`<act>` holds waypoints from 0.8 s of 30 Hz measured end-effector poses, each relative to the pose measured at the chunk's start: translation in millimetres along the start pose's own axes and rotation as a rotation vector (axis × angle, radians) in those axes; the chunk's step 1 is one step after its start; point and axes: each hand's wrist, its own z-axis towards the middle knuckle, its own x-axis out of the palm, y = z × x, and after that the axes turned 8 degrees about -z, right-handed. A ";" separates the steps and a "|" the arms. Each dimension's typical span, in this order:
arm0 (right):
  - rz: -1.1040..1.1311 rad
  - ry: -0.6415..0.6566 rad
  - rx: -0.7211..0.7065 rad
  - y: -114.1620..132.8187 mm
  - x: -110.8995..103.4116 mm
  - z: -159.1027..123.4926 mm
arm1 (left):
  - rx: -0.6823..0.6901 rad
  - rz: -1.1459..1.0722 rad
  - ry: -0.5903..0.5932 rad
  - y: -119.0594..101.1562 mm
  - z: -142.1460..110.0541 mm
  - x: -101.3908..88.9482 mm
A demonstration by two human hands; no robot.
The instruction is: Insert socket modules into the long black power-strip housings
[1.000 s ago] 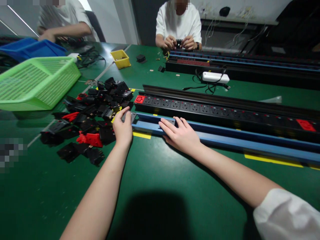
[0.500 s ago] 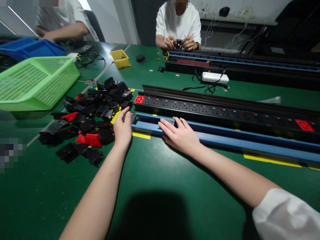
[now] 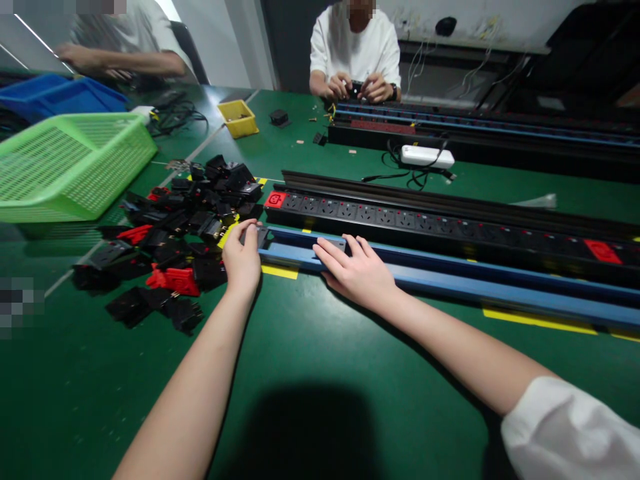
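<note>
A long blue metal channel (image 3: 440,281) runs from the middle of the table off to the right. At its left end, my left hand (image 3: 242,257) is closed around a dark socket module (image 3: 262,235), with the thumb on top. My right hand (image 3: 355,272) lies over the channel, fingers spread and stretched out. Its fingertips rest on another dark socket module (image 3: 340,245) sitting in the channel, partly hidden by the fingers. Just behind is a black power strip (image 3: 365,212) with a row of sockets and red ones near its ends.
Left of my hands is a heap of black and red socket modules (image 3: 173,280). A green basket (image 3: 75,200) and a blue bin (image 3: 100,97) stand beyond. Farther back are a yellow box (image 3: 237,123), a white power strip (image 3: 427,157) with cable, and two people in white shirts.
My hands stay in nearly the same place on the channel and modules. The view shifts slightly. At the far left, the other person's arm has moved left.
</note>
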 end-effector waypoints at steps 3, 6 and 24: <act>0.004 0.001 0.002 0.1 -0.3 -0.3 | -0.005 -0.008 0.007 3.4 0.9 -0.6; 0.001 -0.003 0.002 0.2 -0.3 -0.5 | -0.027 -0.015 0.001 6.2 2.5 -1.9; -0.005 -0.037 -0.005 -0.8 1.5 -0.2 | -0.039 0.066 0.085 2.6 -4.8 -3.7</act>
